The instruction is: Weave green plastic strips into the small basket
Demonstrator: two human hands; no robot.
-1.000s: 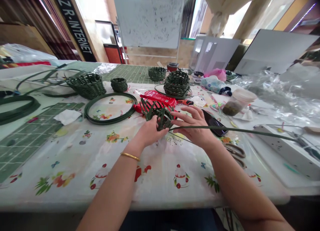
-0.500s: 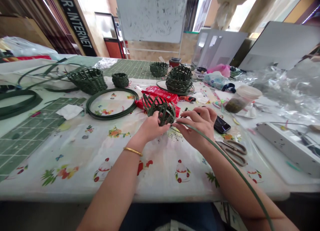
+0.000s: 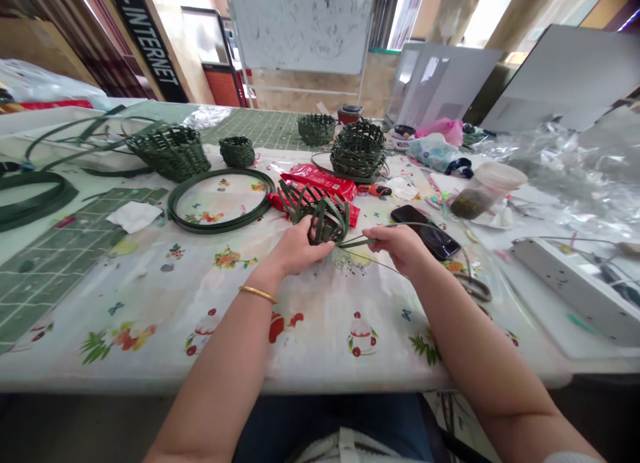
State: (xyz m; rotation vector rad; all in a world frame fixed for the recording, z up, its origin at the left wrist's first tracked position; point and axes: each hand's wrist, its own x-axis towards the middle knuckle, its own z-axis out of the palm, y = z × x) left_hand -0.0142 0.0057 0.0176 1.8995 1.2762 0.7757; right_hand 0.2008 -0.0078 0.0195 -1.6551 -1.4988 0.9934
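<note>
A small half-woven dark green basket [image 3: 317,213] lies on its side on the flowered tablecloth [image 3: 200,303], its loose upright strips pointing away from me. My left hand [image 3: 295,249] grips its near rim, fingers closed around it. My right hand [image 3: 400,244] pinches a long green weaving strip [image 3: 357,242] that runs from the basket's rim into my fingers and then loops to the right over a black phone [image 3: 425,223].
Finished green baskets [image 3: 170,153] [image 3: 357,149] [image 3: 238,151] stand behind, with a coil of green strip [image 3: 175,209], a red packet [image 3: 325,179], a plastic tub [image 3: 483,189], scissors [image 3: 475,286] and a white power strip [image 3: 575,289] at right.
My right hand has pulled the strip out to the right of the basket, and the strip's long tail has swung from beside my forearm up over the phone. My left hand stays on the basket.
</note>
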